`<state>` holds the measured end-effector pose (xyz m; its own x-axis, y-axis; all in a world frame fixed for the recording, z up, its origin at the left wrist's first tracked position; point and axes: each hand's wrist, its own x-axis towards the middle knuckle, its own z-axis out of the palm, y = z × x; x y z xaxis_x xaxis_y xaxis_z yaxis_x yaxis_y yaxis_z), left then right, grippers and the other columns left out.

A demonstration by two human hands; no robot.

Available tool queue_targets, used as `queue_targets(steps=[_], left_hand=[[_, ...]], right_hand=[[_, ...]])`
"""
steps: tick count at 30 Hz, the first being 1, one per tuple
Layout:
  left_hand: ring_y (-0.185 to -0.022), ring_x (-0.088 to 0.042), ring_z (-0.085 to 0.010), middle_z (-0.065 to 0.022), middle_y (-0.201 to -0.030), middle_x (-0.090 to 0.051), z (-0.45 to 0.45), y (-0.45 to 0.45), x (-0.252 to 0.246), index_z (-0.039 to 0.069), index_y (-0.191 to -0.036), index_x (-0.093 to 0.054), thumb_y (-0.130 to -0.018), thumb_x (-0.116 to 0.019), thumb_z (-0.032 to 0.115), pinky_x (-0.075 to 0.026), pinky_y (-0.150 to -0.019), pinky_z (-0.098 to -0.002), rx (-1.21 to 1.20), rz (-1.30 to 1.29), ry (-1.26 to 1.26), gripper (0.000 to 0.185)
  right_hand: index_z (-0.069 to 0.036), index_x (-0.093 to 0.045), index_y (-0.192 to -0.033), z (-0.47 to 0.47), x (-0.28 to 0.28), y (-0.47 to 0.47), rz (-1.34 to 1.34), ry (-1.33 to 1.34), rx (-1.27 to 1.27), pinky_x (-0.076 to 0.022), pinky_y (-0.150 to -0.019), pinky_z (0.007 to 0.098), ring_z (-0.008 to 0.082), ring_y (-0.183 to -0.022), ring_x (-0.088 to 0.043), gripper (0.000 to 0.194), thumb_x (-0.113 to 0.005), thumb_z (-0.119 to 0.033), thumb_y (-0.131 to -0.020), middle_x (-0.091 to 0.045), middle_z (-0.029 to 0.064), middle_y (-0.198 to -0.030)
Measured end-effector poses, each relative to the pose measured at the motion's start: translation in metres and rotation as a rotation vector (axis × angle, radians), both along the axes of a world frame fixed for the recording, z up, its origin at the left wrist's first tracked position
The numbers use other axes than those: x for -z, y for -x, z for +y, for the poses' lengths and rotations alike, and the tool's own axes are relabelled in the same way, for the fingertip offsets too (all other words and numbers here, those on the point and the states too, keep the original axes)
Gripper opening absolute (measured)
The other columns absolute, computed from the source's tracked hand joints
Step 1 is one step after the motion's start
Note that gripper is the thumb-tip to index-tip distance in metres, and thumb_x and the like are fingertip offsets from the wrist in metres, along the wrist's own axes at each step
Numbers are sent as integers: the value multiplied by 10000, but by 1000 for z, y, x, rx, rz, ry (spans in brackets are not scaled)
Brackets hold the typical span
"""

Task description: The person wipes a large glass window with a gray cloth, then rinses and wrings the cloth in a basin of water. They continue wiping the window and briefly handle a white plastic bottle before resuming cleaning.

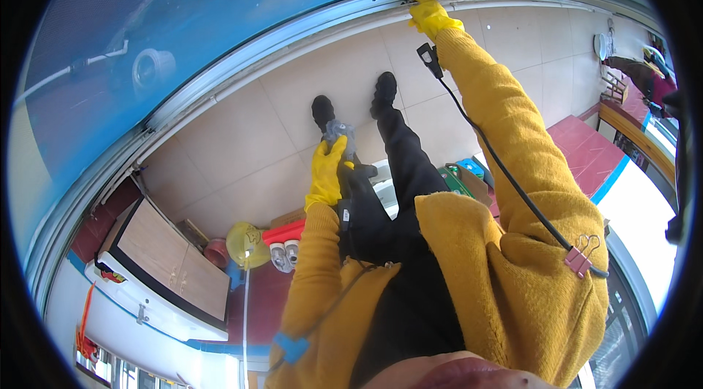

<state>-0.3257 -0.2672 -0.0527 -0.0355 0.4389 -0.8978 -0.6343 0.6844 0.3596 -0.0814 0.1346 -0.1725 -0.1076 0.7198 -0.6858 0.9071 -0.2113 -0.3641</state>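
Note:
My left hand (325, 174), in a yellow rubber glove, is closed around a grey, crumpled cloth or plastic piece (341, 136) above my shoe. My right hand (431, 16), gloved the same way, reaches up to the metal window track (384, 0), where its fingertips touch the frame; whether it grips anything there cannot be told. Blue-tinted glass (247, 10) lies beyond the track. A black cable with a small device (429, 59) hangs by my right wrist.
At the lower left stand a white sink cabinet (165, 257), a yellow balloon-like object (245, 244) and a red container (215, 253). Boxes (467, 177) lie behind my legs. Another person (645, 76) is at the far right, near a small wooden stool (614, 87).

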Motion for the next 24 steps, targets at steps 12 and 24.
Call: queue_targets(steps=[12,24], left_hand=[[-742,-641,-152,-52,-972,-674,1,-10,3,31,-1191,-659,-969,-747,255,-531,-620,-272,0,-29,11,327],[-748,-634,-140,-45,-963,-660,0,-3,9,14,-1198,-652,-965,-752,274,-529,-625,-257,1,2,-17,362]], right_hand=[[-112,-664,-1346,-24,-39,6,-103,-497,-418,-577,-805,389,370,-828,-703,432,-554,-170,-932,-752,199,-974],[-32,-682,-1080,-12,-41,23,-67,-238,-324,-562,-811,405,358,-877,-720,251,-583,-208,-930,-738,185,-949]])
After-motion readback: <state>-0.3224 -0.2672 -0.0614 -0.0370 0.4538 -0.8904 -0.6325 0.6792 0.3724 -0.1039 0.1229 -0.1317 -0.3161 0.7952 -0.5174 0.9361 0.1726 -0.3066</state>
